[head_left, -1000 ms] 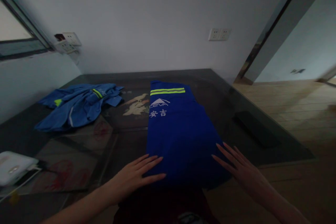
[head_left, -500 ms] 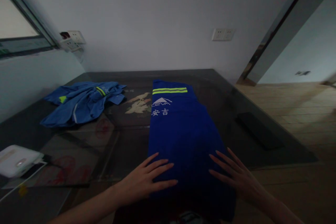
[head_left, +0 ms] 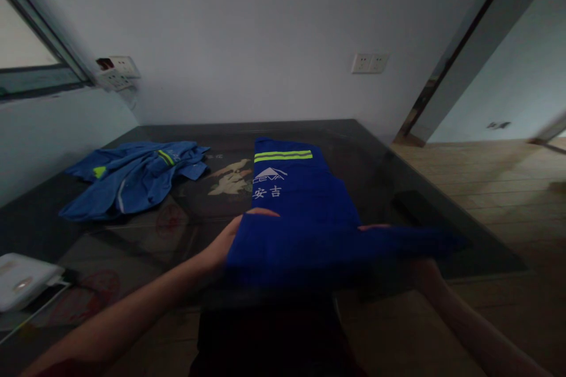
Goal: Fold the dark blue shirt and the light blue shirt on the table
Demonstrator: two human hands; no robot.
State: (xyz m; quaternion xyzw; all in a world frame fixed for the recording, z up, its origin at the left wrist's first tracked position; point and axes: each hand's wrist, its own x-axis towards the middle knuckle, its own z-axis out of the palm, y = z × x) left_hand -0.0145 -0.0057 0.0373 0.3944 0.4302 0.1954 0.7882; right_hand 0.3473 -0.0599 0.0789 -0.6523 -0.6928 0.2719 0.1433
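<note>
A dark blue work jacket [head_left: 294, 203], folded into a long strip, lies on the dark table with a yellow-green reflective band and white CEVA lettering facing up. Its near end is raised and doubled back toward the wall, blurred by motion. My left hand [head_left: 232, 232] holds the left edge of the raised part, fingers closed with the tips showing over its top. On the other side my right hand [head_left: 420, 271] grips the raised cloth from beneath. Most of its fingers are hidden behind the fabric, which trails out to the right.
A lighter blue crumpled garment [head_left: 137, 177] lies at the table's left. Nearer on that side is a white box-shaped device [head_left: 26, 277] with a cable. A dark flat object [head_left: 411, 206] rests at the right of the table [head_left: 477, 253]. Sockets [head_left: 370, 63] are on the wall behind.
Both hands lay spread on the jacket's near part; now they grip its near end and have lifted it up and forward, away from me. The view has shifted slightly.
</note>
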